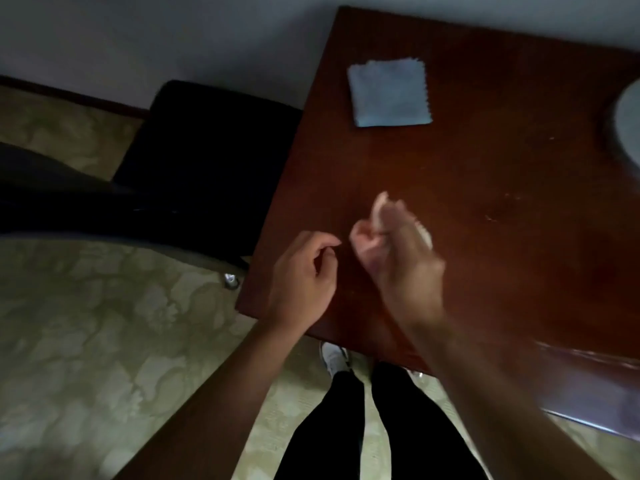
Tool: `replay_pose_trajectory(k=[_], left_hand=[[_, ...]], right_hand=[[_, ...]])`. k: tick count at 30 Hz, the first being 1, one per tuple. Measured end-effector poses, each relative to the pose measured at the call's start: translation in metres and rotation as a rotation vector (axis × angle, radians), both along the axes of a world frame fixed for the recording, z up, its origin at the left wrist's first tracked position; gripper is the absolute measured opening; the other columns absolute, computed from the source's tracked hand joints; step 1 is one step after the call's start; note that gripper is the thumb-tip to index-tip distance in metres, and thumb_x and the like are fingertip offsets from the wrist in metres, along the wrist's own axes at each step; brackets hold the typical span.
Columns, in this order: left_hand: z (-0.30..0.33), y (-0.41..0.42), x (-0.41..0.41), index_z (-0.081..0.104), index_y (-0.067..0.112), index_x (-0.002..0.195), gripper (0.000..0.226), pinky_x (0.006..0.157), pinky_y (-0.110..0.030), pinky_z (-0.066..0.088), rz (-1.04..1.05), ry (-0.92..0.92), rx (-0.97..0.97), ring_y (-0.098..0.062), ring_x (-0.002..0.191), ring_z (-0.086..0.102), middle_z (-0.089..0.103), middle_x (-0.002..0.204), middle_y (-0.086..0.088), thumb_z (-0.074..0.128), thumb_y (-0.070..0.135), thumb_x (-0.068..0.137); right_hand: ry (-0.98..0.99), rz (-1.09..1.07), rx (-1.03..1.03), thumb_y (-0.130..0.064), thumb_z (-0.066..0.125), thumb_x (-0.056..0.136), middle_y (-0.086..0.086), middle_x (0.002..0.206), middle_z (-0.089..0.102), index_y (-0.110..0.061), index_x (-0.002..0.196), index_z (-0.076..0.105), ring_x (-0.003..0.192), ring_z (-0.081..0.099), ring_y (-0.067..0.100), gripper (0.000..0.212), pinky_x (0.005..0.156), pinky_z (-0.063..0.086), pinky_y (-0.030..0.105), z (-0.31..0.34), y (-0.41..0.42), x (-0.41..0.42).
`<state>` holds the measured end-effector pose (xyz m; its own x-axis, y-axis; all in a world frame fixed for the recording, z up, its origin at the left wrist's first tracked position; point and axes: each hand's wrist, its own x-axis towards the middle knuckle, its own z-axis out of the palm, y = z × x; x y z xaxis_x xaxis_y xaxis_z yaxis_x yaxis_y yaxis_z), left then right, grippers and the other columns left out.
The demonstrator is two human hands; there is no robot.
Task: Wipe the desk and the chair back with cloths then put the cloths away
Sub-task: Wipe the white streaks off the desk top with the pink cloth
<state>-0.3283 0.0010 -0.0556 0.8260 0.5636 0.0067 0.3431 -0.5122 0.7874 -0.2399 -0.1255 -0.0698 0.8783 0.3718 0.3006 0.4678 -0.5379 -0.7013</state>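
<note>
While the right hand (pixel 398 251) blurs over the middle of the dark reddish-brown wooden desk (pixel 485 188), its fingers are curled round a small pale cloth (pixel 382 206), bunched up, with bits poking out above the knuckles and at the right edge of the hand. Blur hides how the cloth is folded. The left hand (pixel 304 271) sits just beside it, lower left, near the desk's left edge, fingers loosely curled, thumb and forefinger close together, holding nothing that shows.

The second cloth, a light blue square microfibre one (pixel 390 93), lies flat on the desk at upper centre of the frame, well apart from both hands. From the fingers it lies straight up-frame, a touch right of the left hand. Its edges run roughly square to the desk edge, so no clear long axis. The right hand looks slightly nearer but is occupied, so the free left hand is probably the one to reach for it.

A black chair (pixel 207 161) stands at centre left, touching or just beside the desk's left edge. A pale round object (pixel 628 123) is cut off at the right edge.
</note>
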Motion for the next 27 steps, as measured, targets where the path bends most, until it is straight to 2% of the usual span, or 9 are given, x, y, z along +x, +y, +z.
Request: replay_pose_trajectory(k=[2,5,8,14,17,19,22,24,27], left_hand=[[0.002,-0.025,0.021,0.070,0.016,0.102,0.020,0.087,-0.034,0.054,-0.078,0.003,0.015,-0.012,0.097,0.065,0.067,0.102,0.004,0.053,0.013,0.091],[0.003,-0.060,0.050,0.069,0.017,0.104,0.020,0.087,-0.023,0.048,-0.169,0.005,0.025,-0.007,0.098,0.062,0.066,0.104,0.007,0.053,0.014,0.092],[-0.001,-0.081,0.066,0.069,0.015,0.104,0.021,0.087,-0.019,0.046,-0.200,0.007,0.044,-0.008,0.098,0.062,0.066,0.104,0.005,0.052,0.014,0.092],[-0.011,-0.094,0.065,0.067,0.014,0.104,0.020,0.090,-0.021,0.041,-0.211,0.062,0.158,-0.015,0.099,0.059,0.065,0.102,0.002,0.052,0.015,0.091],[-0.016,-0.102,0.060,0.067,0.014,0.103,0.020,0.089,-0.027,0.044,-0.161,0.104,0.184,-0.018,0.101,0.058,0.064,0.104,0.001,0.052,0.016,0.090],[-0.014,-0.108,0.059,0.066,0.014,0.104,0.021,0.090,-0.025,0.043,-0.162,0.115,0.195,-0.017,0.103,0.058,0.064,0.106,0.002,0.051,0.017,0.090],[-0.009,-0.113,0.059,0.066,0.015,0.107,0.021,0.092,-0.020,0.041,-0.164,0.140,0.193,-0.013,0.107,0.056,0.063,0.109,0.003,0.052,0.015,0.091],[-0.010,-0.114,0.056,0.066,0.015,0.109,0.021,0.093,-0.008,0.035,-0.130,0.151,0.182,-0.011,0.109,0.056,0.063,0.112,0.003,0.053,0.014,0.092],[-0.013,-0.117,0.053,0.066,0.013,0.109,0.023,0.093,0.000,0.028,-0.070,0.132,0.174,-0.009,0.108,0.055,0.063,0.112,0.002,0.050,0.016,0.093]], right_hand=[[-0.048,-0.162,-0.041,-0.035,0.063,0.091,0.007,0.122,0.066,-0.010,0.120,0.064,0.114,0.061,0.019,0.039,0.092,0.051,0.030,0.010,-0.025,0.046],[0.093,-0.260,-0.141,-0.046,0.046,0.094,0.002,0.138,0.054,-0.017,0.132,0.057,0.129,0.049,0.020,0.049,0.106,0.042,0.041,0.016,-0.075,0.102],[0.133,-0.305,-0.222,-0.051,0.046,0.090,0.008,0.137,0.055,-0.017,0.131,0.057,0.129,0.049,0.027,0.055,0.107,0.041,0.043,-0.001,-0.110,0.139],[0.063,-0.078,-0.314,-0.043,0.047,0.094,0.012,0.107,0.063,-0.007,0.107,0.061,0.107,0.058,0.034,0.041,0.095,0.048,0.043,-0.016,-0.100,0.099],[-0.083,0.148,-0.296,-0.031,0.060,0.093,0.017,0.125,0.063,-0.001,0.121,0.064,0.123,0.056,0.031,0.041,0.105,0.044,0.044,-0.033,-0.112,0.034],[-0.139,0.261,-0.297,-0.022,0.072,0.087,0.013,0.128,0.063,-0.003,0.122,0.065,0.125,0.056,0.027,0.040,0.103,0.046,0.045,-0.039,-0.131,0.042],[-0.079,0.071,-0.263,-0.027,0.067,0.091,0.013,0.116,0.067,-0.006,0.118,0.065,0.113,0.061,0.031,0.035,0.097,0.049,0.043,-0.029,-0.137,0.102],[0.011,-0.069,-0.279,-0.033,0.055,0.094,0.019,0.118,0.063,-0.005,0.119,0.061,0.116,0.057,0.036,0.037,0.104,0.042,0.043,-0.019,-0.134,0.142],[0.079,-0.015,-0.342,-0.036,0.044,0.094,0.017,0.120,0.058,-0.007,0.118,0.056,0.117,0.052,0.038,0.039,0.106,0.035,0.042,-0.022,-0.114,0.180]])
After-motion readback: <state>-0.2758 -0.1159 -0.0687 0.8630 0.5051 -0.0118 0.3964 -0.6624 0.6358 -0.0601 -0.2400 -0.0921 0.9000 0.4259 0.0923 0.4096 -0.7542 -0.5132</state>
